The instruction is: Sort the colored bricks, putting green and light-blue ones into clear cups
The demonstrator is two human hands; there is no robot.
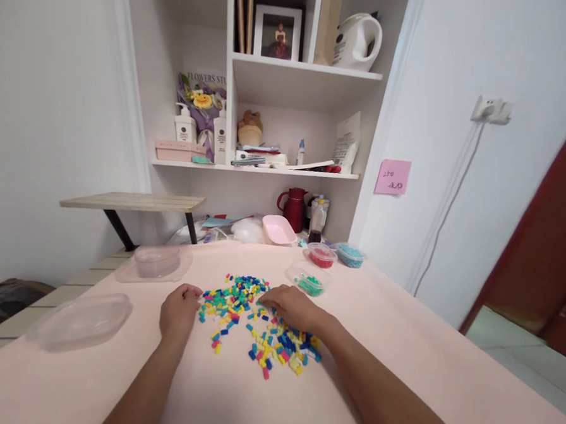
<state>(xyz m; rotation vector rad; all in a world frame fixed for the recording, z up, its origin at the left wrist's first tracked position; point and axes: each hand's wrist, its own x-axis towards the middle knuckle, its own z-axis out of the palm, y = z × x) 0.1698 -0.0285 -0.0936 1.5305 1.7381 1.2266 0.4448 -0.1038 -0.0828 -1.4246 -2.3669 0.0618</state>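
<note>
Small plastic building bricks (237, 296) in blue, green, yellow, red and white lie in a loose, spread-out pile on the pink tabletop. My left hand (180, 309) rests at the pile's left edge with its fingers curled in; whether anything is inside them is hidden. Over the right part of the pile reaches my right hand (293, 305), fingers pointing left and drawn together at a green brick (259, 303). Just beyond this hand stands a clear tub (325, 274) with green bricks in it. A second cluster of bricks (285, 348) lies below my right wrist.
Behind stand a tub of red bricks (322, 255) and a tub of blue bricks (350, 255). On the left are a clear container (156, 261) and a clear, shallow lid or tray (87, 317). A pink basin (279, 230), red jug (293, 209) and bottle (318, 219) line the back.
</note>
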